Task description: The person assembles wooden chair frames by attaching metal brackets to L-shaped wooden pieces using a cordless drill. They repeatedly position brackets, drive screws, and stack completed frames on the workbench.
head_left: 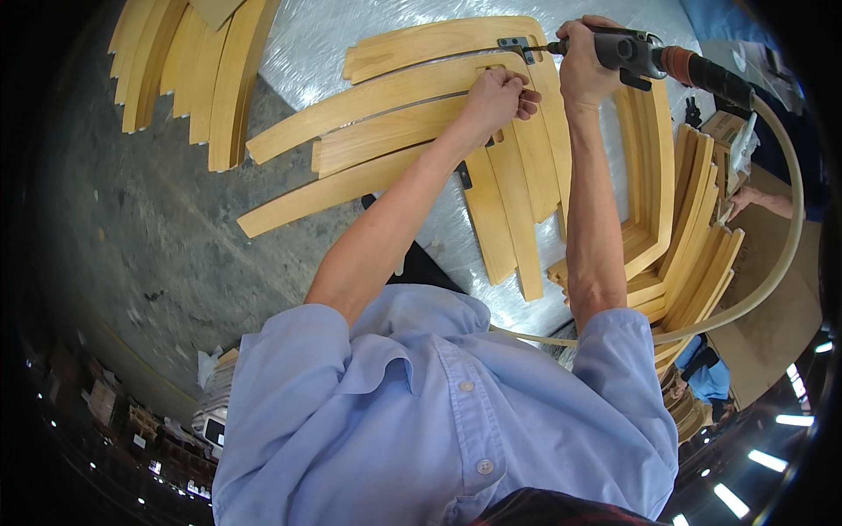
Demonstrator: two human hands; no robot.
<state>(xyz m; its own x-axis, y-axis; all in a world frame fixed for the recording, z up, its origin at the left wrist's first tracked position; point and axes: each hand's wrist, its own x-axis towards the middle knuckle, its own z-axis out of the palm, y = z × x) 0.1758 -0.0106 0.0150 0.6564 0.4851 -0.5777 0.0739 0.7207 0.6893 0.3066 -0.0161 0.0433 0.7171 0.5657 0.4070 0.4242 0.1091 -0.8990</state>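
My right hand [589, 74] is wrapped round a dark air screwdriver [627, 54] with an orange collar and a hose behind it. Its bit points left and meets a black metal bracket [516, 44] on the corner of the farthest curved wooden frame [438, 42]. Over the nearer frames hangs my left hand [500, 101], fingers curled and thumb pressed in; whatever they hold is too small or hidden to name. Just under that hand lies the corner of a second wooden frame [368, 96], and other frames overlap toward me, partly covered by my left forearm.
Curved wooden pieces [197, 83] are stacked at the far left. More bent frames [653, 175] stand to the right, by a pale air hose [794, 175] that loops down past my right arm. Another person's hand [750, 200] reaches in beside cardboard [772, 289].
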